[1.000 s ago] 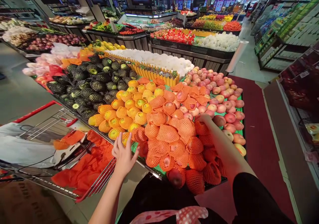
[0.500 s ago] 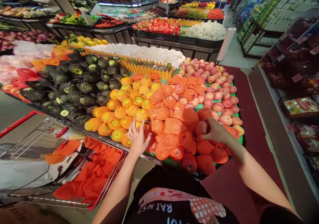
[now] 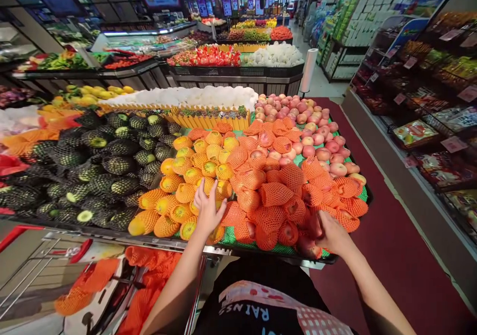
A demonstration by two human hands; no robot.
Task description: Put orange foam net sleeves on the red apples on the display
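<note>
Gripping a round red apple (image 3: 312, 225) in my curled right hand (image 3: 333, 234), just left of my palm; left hand (image 3: 207, 209) spread flat on netted fruit (image 3: 186, 178).

A green-matted display stand (image 3: 231, 236) is seen up front. It is piled with orange-netted apples (image 3: 276, 194), bare apples (image 3: 316, 126), netted yellow fruit (image 3: 194, 176) and dark-netted green fruit (image 3: 112, 163).

Dark-netted green fruit (image 3: 112, 163) piled left of the yellow picket divider (image 3: 208, 119), bare apples (image 3: 298, 111) right of it, white fruit (image 3: 194, 96) just behind.
</note>
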